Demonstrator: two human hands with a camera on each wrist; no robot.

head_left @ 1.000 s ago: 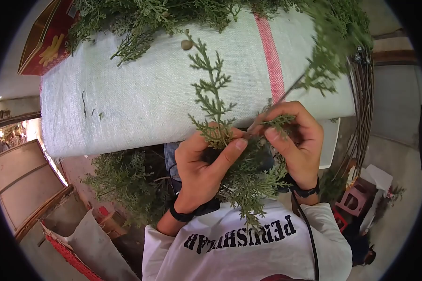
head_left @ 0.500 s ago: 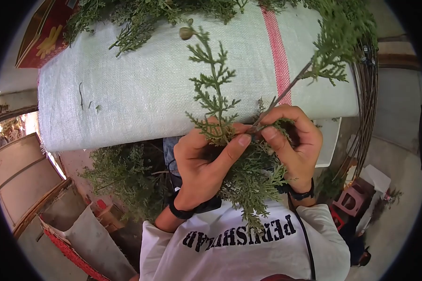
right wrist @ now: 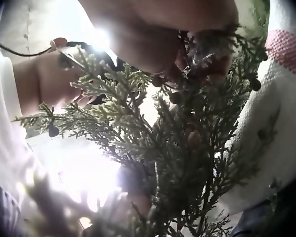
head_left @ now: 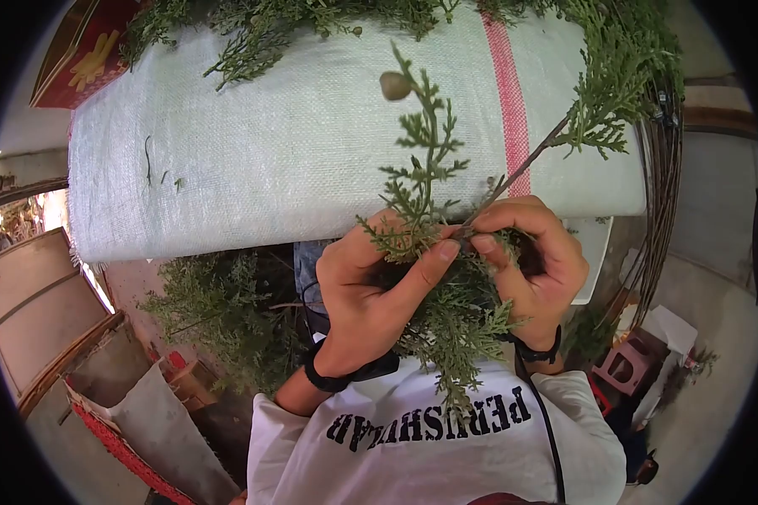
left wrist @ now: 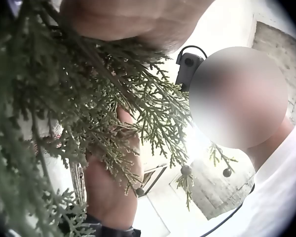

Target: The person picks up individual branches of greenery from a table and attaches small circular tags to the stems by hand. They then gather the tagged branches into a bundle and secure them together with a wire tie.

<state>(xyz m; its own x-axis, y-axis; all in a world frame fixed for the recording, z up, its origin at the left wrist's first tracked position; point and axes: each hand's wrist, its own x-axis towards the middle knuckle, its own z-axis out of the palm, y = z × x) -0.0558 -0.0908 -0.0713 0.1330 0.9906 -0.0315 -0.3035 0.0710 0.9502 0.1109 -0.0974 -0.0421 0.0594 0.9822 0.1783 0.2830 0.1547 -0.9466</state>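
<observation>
Both hands meet over the lap at the near edge of a white woven sack [head_left: 295, 160]. My left hand [head_left: 358, 290] pinches an evergreen sprig [head_left: 425, 172] between thumb and forefinger; the sprig points away and bears a round brown cone [head_left: 394, 86]. Thumb and fingertips of my right hand [head_left: 539, 273] pinch the bare woody stem of an evergreen branch [head_left: 531, 160], which slants up to the right with green leaves at its far end. More leafy sprays [head_left: 459, 332] hang below the hands. In the right wrist view, dense foliage [right wrist: 172, 148] partly hides the fingers.
Cut evergreen branches [head_left: 345, 17] lie along the sack's far side, and another heap [head_left: 227, 311] is below it at left. Long thin sticks [head_left: 661, 194] stand at right. A red box [head_left: 88, 59] sits at far left; a pinkish stool [head_left: 636, 362] is at lower right.
The sprig with the cone has swung to the right and its tip stands closer to the camera. Both hands keep their pinch, with the fingertips shifting slightly.
</observation>
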